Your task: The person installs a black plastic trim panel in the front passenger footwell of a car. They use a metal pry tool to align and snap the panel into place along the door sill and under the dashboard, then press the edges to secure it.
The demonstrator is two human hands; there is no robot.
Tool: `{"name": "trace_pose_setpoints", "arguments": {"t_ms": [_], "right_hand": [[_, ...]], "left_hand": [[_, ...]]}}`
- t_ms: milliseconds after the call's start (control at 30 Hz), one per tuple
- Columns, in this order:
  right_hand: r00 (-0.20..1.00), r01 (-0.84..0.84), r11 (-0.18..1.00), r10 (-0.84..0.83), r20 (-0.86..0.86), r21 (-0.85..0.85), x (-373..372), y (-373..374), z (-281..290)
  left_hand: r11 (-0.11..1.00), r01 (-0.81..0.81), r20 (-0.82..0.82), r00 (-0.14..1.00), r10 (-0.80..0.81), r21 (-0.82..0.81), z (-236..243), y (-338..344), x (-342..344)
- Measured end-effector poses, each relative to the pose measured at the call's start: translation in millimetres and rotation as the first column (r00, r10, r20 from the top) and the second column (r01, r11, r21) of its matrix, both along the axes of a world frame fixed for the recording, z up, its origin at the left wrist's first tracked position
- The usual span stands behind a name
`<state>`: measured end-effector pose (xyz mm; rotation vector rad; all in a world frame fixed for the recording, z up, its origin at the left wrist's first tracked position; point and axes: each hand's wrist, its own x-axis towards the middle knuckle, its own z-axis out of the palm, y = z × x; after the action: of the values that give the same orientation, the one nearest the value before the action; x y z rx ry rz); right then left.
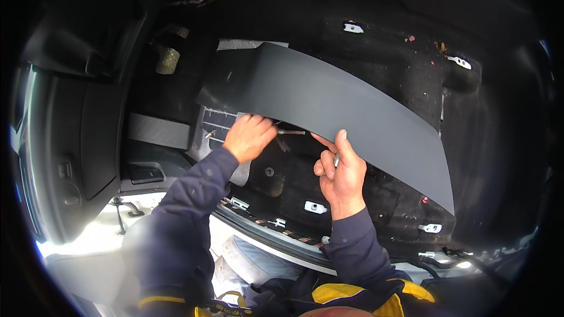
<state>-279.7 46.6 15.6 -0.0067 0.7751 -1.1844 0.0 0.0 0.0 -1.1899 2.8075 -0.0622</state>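
A long, curved dark grey trim panel (329, 97) lies across the middle of a stripped car interior. My left hand (249, 138) is closed at the panel's near edge, its fingertips hidden there. Just right of its knuckles, a thin rod-shaped tool (291, 132) with a reddish end shows along the edge. I cannot tell whether my left fingers grip it. My right hand (342, 179) is beside the same edge, thumb raised and index finger reaching toward the panel's underside. Its curled fingers close around a small silvery metal piece (336, 160).
Black carpet (376, 53) with white metal mounting brackets (315, 206) surrounds the panel. A grey footrest strip (158, 132) lies to the left, near a door panel (88, 141). The door sill (276, 240) curves along the near side.
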Motion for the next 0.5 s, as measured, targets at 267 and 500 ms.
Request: {"name": "trace_pose_setpoints", "arguments": {"t_ms": [267, 500], "right_hand": [[0.992, -0.113, 0.952, 0.092, 0.084, 0.284, 8.8, -5.9, -20.2], [0.849, -0.347, 0.934, 0.350, -0.396, 0.082, 38.3, 14.3, -22.8]], "left_hand": [[0.879, -0.477, -0.711, 0.615, 0.341, 0.009, 33.2, 85.6, -41.6], [0.576, -0.324, -0.610, -0.674, 0.416, 0.751, -17.4, 103.7, -73.9]]}}
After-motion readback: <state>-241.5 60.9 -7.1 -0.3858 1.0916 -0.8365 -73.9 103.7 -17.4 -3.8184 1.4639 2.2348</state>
